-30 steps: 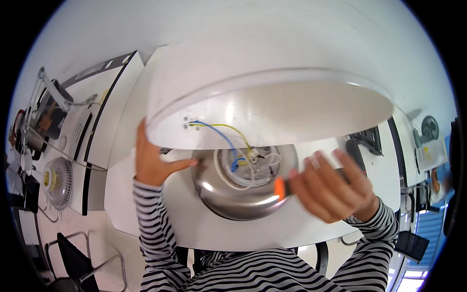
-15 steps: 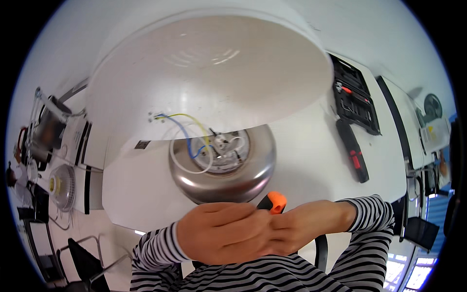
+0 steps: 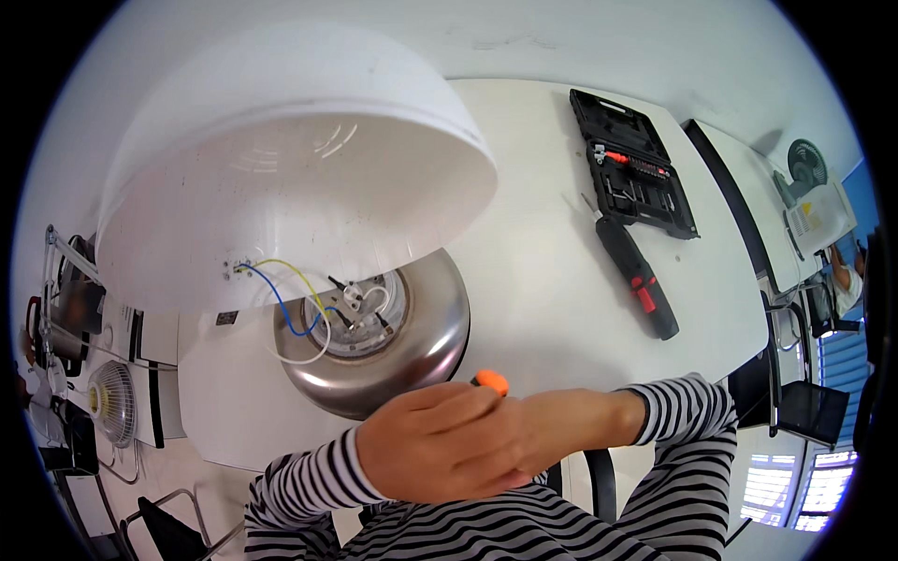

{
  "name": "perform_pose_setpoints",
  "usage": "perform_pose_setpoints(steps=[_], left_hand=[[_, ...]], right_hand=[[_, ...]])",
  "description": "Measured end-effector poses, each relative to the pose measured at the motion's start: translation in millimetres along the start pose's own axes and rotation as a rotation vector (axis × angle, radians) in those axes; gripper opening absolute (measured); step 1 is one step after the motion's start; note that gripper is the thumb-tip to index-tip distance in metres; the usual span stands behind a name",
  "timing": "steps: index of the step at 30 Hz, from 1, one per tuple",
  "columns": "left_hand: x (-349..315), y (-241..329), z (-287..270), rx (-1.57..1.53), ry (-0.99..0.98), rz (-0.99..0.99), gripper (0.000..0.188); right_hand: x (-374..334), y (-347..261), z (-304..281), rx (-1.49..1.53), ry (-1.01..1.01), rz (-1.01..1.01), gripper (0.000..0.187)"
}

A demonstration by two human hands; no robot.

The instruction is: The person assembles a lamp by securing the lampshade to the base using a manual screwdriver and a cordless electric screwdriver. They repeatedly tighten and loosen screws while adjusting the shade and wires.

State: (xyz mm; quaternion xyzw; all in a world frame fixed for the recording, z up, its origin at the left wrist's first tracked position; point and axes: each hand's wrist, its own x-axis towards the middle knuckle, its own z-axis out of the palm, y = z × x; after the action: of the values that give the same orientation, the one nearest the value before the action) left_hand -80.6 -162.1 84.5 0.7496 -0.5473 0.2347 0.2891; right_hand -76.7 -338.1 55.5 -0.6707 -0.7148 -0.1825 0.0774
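My two hands are together low in the middle, in front of a rounded steel appliance body [image 3: 412,369]. My left hand [image 3: 440,444] is closed, its fingers curled round a tool with an orange-and-black handle [image 3: 492,382]; only the handle's end sticks out above the knuckles. My right hand [image 3: 538,430] presses in behind the left, also closed, its fingertips mostly covered. Inside the steel body's round opening sit electrical parts. Blue [image 3: 279,301] and yellow-green wires run from there to a large white dome-shaped cover [image 3: 299,178] tipped up behind it.
On the white table [image 3: 533,309] at right lies a black-and-red cordless screwdriver [image 3: 638,280]. Beyond it, a black tool case [image 3: 636,168] stands open with bits inside. A fan [image 3: 806,164] and a window are at far right. Chairs and a wire-cage fan [image 3: 112,402] are at left.
The whole view has shifted, so the dome, steel body and tools appear further left. My hands remain clasped together, and less of the orange handle shows.
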Motion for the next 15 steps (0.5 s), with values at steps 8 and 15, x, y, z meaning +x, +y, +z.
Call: perform_pose_setpoints(steps=[8, 15], left_hand=[[-86, 11, -26, 0.120, 0.046, -0.397, 0.025], [-125, 25, -24, 0.182, 0.429, -0.727, 0.043]], right_hand=[[-82, 6, -13, -0.214, -0.074, 0.621, 0.023], [-94, 16, 20, -0.141, 0.028, 1.242, 0.041]])
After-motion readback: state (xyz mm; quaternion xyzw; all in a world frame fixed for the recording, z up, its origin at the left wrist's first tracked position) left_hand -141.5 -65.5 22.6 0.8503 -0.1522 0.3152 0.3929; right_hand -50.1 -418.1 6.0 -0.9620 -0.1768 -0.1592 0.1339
